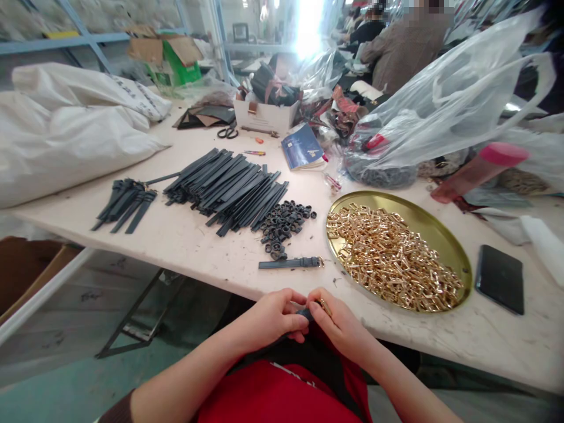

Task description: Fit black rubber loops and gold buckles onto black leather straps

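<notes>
My left hand (286,316) is closed on a dark strap (304,315), held in front of my body near the table's front edge. A gold buckle (325,306) shows at the fingers of my right hand (331,320), which pinches the strap's other end. Most of this strap is hidden by my fingers. Just beyond my hands lies one strap with a gold buckle (291,263). Behind it sit a heap of small dark loops (286,223) and a large pile of flat dark straps (227,188). To the right, a gold round tray (453,249) carries many gold buckles (396,258).
Several buckled straps (126,202) lie at the left by a white sack (66,135). A black phone (500,279) rests right of the tray. Farther back are a blue booklet (303,147), scissors (228,133), a white box (264,116), a pink-capped bottle (480,172) and a plastic bag (436,111).
</notes>
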Demonstrator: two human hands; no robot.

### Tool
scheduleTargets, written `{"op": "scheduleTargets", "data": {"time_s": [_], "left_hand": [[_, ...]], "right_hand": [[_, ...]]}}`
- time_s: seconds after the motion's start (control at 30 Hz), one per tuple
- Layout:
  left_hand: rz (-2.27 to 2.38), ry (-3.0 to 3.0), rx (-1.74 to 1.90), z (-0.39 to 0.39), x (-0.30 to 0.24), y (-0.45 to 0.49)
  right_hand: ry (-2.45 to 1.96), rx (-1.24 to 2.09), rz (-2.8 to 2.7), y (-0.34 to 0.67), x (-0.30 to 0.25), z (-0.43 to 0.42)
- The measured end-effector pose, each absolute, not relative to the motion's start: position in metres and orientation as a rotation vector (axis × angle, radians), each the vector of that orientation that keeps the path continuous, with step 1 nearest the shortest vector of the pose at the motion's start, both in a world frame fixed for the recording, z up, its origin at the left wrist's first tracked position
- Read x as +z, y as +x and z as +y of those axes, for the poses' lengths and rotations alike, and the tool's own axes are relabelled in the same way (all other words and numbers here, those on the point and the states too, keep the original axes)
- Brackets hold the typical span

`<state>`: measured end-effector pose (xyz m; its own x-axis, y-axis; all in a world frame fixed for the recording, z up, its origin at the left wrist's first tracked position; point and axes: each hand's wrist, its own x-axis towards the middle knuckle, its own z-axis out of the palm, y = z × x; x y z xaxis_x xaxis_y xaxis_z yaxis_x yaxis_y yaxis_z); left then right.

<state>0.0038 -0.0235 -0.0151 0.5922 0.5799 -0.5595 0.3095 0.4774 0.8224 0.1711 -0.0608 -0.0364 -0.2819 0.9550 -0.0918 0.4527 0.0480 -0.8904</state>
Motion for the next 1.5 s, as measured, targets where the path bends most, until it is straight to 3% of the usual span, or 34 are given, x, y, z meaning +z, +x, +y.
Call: {"op": "scheduleTargets", "data": {"time_s": [0.27,0.47,0.57,0.7,0.8,1.03,1.5], "left_hand": [[0.957,1.168,0.269,-0.034,-0.017,0.003],[1.029,1.668,0.151,-0.02,-0.012,0.006],[1.088,1.993,0.225,-0.007,-0.016,0.012],[1.293,2.322,0.366,0.029,-0.016,-0.004],[1.612,2.466,0.296,0.072,-0.014,-0.028],[1.895,2.473,0.124,0.15,-0.032,-0.037],[1.941,2.565,0.131,0.154,-0.028,-0.032]], "right_hand": [[-1.347,1.244,-1.713,0.165,-0.037,-0.075],[-1.443,1.069,-1.636,0.162,-0.047,-0.064],[-1.553,0.782,-1.767,0.167,-0.052,-0.044],[-1.729,0.108,-1.924,0.175,-0.061,-0.017],[-1.646,-0.1,-2.068,0.174,-0.069,-0.006],[-1.585,-0.177,-2.116,0.169,-0.081,0.0],[-1.543,-0.1,-2.019,0.167,-0.077,-0.001]]}}
